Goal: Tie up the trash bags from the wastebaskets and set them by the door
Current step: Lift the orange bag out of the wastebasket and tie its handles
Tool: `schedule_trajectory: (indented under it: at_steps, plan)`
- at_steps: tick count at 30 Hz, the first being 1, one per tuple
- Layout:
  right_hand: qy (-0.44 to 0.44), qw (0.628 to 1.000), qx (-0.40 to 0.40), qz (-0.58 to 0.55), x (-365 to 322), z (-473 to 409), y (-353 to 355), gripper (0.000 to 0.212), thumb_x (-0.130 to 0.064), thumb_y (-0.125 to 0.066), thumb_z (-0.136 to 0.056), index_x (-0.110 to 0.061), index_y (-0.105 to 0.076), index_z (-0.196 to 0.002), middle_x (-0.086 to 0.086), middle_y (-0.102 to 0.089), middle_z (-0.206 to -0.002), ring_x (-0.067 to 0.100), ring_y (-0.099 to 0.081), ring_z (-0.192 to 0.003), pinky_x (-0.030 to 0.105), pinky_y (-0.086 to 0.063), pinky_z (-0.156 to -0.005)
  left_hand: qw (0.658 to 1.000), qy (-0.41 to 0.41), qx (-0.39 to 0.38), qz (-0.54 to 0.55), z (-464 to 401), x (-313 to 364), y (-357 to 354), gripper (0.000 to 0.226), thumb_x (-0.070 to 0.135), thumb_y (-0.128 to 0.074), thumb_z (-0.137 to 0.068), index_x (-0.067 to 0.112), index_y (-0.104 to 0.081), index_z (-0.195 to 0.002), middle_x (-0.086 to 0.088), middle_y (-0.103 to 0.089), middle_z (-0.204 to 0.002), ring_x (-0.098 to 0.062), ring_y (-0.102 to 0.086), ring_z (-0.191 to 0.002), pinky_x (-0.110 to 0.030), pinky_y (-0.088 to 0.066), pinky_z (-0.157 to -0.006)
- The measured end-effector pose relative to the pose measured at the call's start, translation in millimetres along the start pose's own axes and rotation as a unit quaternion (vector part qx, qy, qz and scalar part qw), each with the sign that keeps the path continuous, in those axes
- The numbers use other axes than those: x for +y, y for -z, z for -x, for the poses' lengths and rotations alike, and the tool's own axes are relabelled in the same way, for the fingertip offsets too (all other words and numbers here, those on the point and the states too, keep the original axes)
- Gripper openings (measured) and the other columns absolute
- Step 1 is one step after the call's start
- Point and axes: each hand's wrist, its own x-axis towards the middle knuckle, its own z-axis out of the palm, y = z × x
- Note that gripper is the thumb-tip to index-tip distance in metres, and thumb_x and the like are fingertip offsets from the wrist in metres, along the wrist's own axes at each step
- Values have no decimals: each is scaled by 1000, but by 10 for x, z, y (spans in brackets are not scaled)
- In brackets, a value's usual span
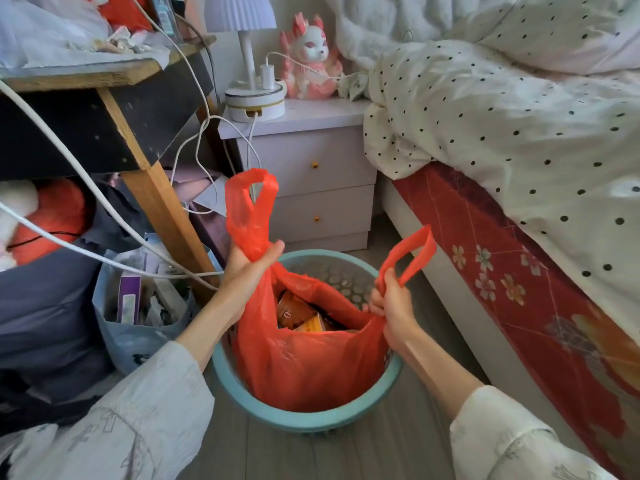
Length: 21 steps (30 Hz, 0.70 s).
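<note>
Item: red plastic trash bag [304,368], translucent, vest type with two loop handles. Location: seated in a teal wastebasket [242,393] with a perforated wall, standing on the grey plank floor [398,441] between the table and the bed. Mouth of the bag open; cartons and wrappers [301,317] with orange print visible inside.

Left hand [247,268]: fingers curled round the gathered neck of the left handle [251,206], thumb laid across the top; the loop of the handle stands upright above the fist.

Right hand [391,303]: fingers pinching the base of the right handle [410,252], whose loop sticks up and out toward the bed. Both handles are drawn apart, untied. Both forearms are bare below pale printed sleeves [138,420].

Surroundings, left: wooden table [114,98] with dark apron and a slanted leg, cluttered on top with cloth and paper; white cables [104,206] hang from it and cross in front of the leg. Beneath it, a grey-blue bag [135,337] holding boxes and papers, just beside the wastebasket, plus dark fabric and a red-orange soft object [59,209].

Surroundings, rear: pale two-drawer nightstand [311,168] carrying a white lamp [249,46] with pleated shade on a round base, a charger plugged into that base, and a pink-and-white fox-like figurine [311,60].

Surroundings, right: bed [519,271] with red floral sheet and a cream quilt [485,116] with black dots hanging over its edge
</note>
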Motion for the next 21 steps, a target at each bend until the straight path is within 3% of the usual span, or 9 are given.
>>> schedule_trajectory:
  at_steps: [2, 3, 6, 8, 10, 13, 15, 17, 21]
  plan:
    - [72, 993, -19, 92, 41, 22, 21, 30, -36, -50, -91, -18, -50, -67, -10, -42, -41, 4, -41, -39, 24, -37, -51, 996, -3, -44, -80, 67, -197, 59, 25, 30, -71, -75, 33, -58, -96, 11, -66, -94, -2, -63, -90, -13, -49, -82]
    - [118, 977, -34, 177, 66, 35, 33, 24, -34, -57, -87, -18, -56, -69, -5, -54, -51, 9, -52, -50, 28, -42, -58, 994, 5, -49, -100, 102, -279, 77, 22, 35, -72, -73, 34, -63, -94, 13, -68, -94, -3, -64, -92, -15, -50, -84]
    - [171, 909, -55, 376, 184, 41, 52, 21, -22, -56, -87, -8, -65, -74, 15, -70, -84, 27, -65, -83, 37, -48, -79, 998, 38, -9, -58, 153, -399, 86, 25, 47, -53, -83, 32, -72, -83, 7, -74, -91, -14, -67, -94, -38, -49, -94]
    - [138, 933, -48, 330, 208, 71, 14, 42, -18, -45, -92, -16, -64, -55, 16, -72, -85, 30, -66, -87, 37, -49, -84, 996, 77, 25, 44, 142, -403, 37, 42, 40, -41, -94, 26, -72, -68, 3, -75, -72, -16, -71, -78, -41, -50, -88]
    - [76, 975, -40, 204, 197, 80, -47, 57, -25, -36, -97, -15, -57, -45, 13, -72, -69, 30, -66, -80, 37, -50, -82, 982, 111, 63, 141, 122, -394, -6, 44, 36, -37, -96, 18, -57, -62, 4, -62, -45, -17, -68, -56, -41, -51, -80]
    - [6, 999, -13, 33, 128, 58, -140, 49, -34, -33, -98, -14, -39, -53, 2, -55, -35, 25, -59, -55, 36, -51, -73, 973, 120, 86, 176, 105, -308, -33, 39, 38, -34, -97, 18, -40, -64, 11, -31, -34, -9, -39, -31, -33, -50, -65]
    - [-16, 998, -14, -53, 9, 51, -203, 49, -38, -33, -97, -15, -33, -54, -4, -35, -29, 18, -43, -34, 35, -49, -63, 978, 104, 91, 155, 89, -162, -46, 40, 37, -31, -98, 20, -38, -62, 12, -27, -35, -6, -30, -29, -26, -47, -56]
    - [-7, 996, -41, -73, -172, 74, -286, 48, -41, -31, -97, -17, -32, -56, -7, -25, -30, 11, -28, -27, 31, -46, -55, 981, 83, 87, 152, 49, 38, -58, 40, 34, -30, -99, 20, -37, -62, 10, -29, -38, -5, -28, -29, -22, -41, -48]
    - [52, 994, -96, -25, -604, 172, -534, 45, -39, -31, -97, -18, -32, -57, -10, -23, -32, 8, -19, -28, 26, -31, -49, 975, 48, 53, 209, -32, 553, -117, 41, 34, -27, -99, 21, -33, -61, 11, -26, -34, -5, -25, -26, -18, -35, -43]
